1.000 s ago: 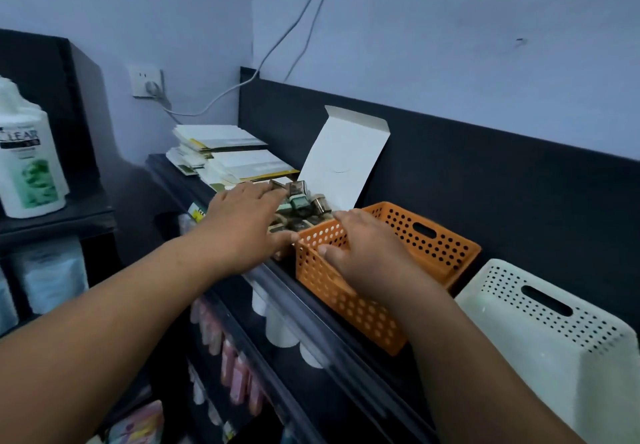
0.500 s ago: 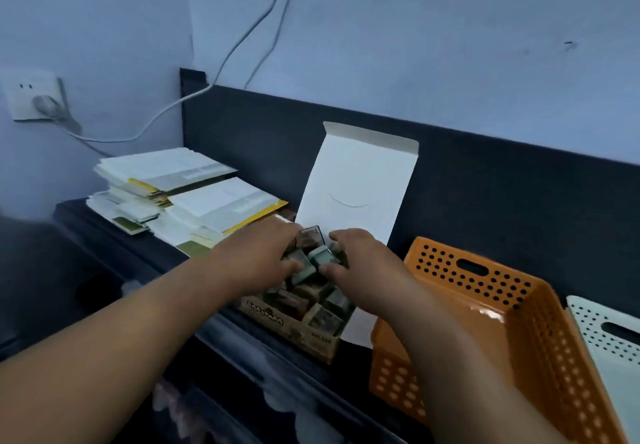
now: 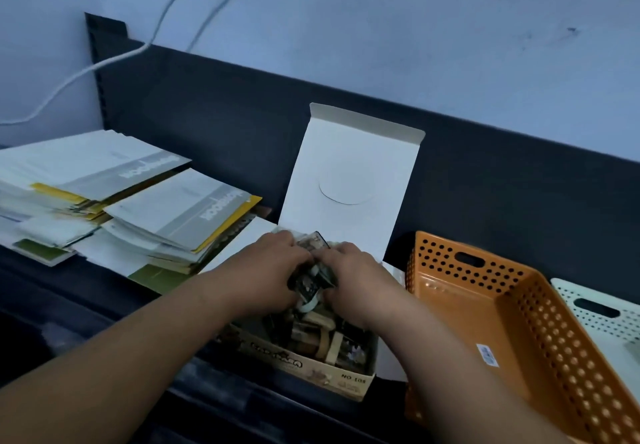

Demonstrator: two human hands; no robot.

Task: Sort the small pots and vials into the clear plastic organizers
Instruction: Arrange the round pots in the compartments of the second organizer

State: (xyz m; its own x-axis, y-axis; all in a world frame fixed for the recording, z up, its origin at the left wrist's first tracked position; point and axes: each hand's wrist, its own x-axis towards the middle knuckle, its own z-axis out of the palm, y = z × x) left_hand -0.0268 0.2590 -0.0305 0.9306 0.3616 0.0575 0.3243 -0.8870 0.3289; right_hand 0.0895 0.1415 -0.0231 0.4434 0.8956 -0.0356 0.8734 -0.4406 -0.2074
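Observation:
An open cardboard box [image 3: 311,371] stands on the dark shelf, its white lid [image 3: 349,180] leaning back against the black panel. Several small packaged vials [image 3: 325,336] fill it. Both hands are over the box's far end. My left hand [image 3: 266,270] and my right hand [image 3: 356,277] together grip a cluster of small dark vial packs [image 3: 313,279], lifted a little above the others. My fingertips are hidden behind the packs.
An orange perforated basket [image 3: 512,333] sits right of the box, with a white perforated basket [image 3: 602,319] beyond it. Stacks of booklets and papers [image 3: 131,208] lie to the left. White cables [image 3: 104,59] hang down the wall.
My right hand left the orange basket and joined the left at the box. Both hands closed around a cluster of vial packs. The view swung right and closer.

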